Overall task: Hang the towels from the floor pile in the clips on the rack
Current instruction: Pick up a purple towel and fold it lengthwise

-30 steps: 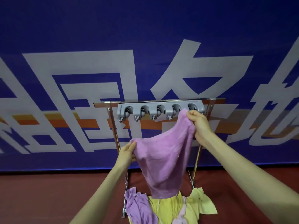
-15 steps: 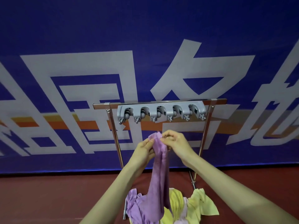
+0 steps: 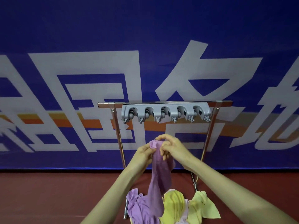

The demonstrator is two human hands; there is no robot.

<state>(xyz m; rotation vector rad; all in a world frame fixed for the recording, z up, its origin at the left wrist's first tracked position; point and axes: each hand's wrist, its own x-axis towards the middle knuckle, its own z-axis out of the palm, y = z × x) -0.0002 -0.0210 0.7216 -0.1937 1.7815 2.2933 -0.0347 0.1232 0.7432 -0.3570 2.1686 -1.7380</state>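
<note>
In the lower middle of the frame we see both hands brought together on the top end of a purple towel [image 3: 159, 173]. Our left hand [image 3: 143, 155] curls its fingers round the cloth from the left. Our right hand [image 3: 174, 147] pinches the upper edge between thumb and bent fingers, so both hands grip the same gathered end. The towel hangs from them in a narrow, bunched strip. Its lower end reaches the pile of towels [image 3: 175, 206] at the bottom centre, though we cannot tell whether it touches the pile or only hangs in front of it.

The pile, purple at the left and yellow at the right, lies on the red floor [image 3: 56, 194] at the foot of the rack [image 3: 208, 136]. The rack is a metal frame with two upright posts and a top bar. A grey strip of clips [image 3: 165, 110] is fixed along that bar, just above centre, and the hands sit below it, well apart from the clips. A blue banner [image 3: 145, 38] with large white characters fills the background.
</note>
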